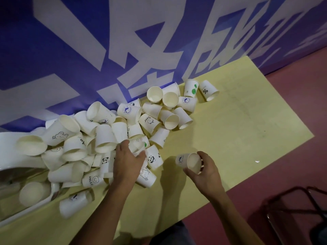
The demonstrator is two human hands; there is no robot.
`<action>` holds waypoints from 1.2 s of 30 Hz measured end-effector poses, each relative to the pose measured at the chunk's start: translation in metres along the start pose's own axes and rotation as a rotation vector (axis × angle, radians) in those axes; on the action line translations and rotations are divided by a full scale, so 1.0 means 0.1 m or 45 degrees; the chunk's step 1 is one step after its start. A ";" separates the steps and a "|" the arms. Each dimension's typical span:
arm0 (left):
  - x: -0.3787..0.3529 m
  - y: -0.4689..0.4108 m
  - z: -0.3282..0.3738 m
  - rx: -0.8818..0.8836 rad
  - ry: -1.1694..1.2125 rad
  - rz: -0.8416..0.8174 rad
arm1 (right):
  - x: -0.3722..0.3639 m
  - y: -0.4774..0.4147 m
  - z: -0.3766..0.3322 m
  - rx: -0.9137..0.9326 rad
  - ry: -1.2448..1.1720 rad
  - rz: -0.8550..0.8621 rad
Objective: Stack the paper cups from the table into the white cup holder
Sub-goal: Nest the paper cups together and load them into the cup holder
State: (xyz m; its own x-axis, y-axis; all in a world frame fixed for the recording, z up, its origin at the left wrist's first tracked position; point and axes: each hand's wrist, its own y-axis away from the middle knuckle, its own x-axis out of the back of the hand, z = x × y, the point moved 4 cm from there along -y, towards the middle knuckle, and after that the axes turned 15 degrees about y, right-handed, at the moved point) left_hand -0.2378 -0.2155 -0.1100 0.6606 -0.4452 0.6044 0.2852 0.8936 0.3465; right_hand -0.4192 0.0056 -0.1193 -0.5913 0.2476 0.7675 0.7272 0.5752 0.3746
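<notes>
A big heap of white paper cups [109,135] with small printed pictures lies across the yellow table [238,124], most on their sides. My left hand [128,160] reaches into the heap's near edge and grips a cup [137,145] with a green mark. My right hand [203,169] holds a single cup [188,162] with a blue logo above the bare tabletop, its mouth facing me. The white cup holder [10,149] sits at the far left edge, with one cup [33,192] inside its opening.
A purple wall banner [123,50] with large white letters runs right behind the table. Reddish floor [292,165] lies to the right, with a dark metal chair frame [297,214] at the lower right. Loose cups [208,90] spread to the far end of the heap.
</notes>
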 end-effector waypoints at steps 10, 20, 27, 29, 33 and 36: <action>0.66 0.25 0.01 -0.300 0.399 -0.060 | 0.10 0.32 -0.64 0.197 0.070 0.158; 1.95 0.55 -0.76 -0.443 0.699 0.022 | -0.45 0.87 -2.12 0.588 0.101 0.115; 2.76 0.77 -1.61 -0.447 0.706 0.115 | -1.27 1.34 -2.90 0.714 0.060 0.024; 2.93 0.80 -1.82 -0.422 0.698 0.148 | -1.47 1.44 -3.07 0.744 0.094 0.009; 3.14 0.76 -2.14 -0.386 0.679 0.216 | -1.72 1.57 -3.24 0.758 0.096 -0.005; 3.20 0.65 -2.32 -0.331 0.632 0.262 | -1.81 1.60 -3.33 0.774 0.080 0.000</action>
State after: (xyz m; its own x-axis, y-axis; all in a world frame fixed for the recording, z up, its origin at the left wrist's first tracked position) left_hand 0.1534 -0.2867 -0.0600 0.9480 -0.2377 0.2116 0.2362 0.9712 0.0329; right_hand -0.0795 -0.2068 -0.0250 -0.5562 0.2121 0.8035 0.3871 0.9217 0.0246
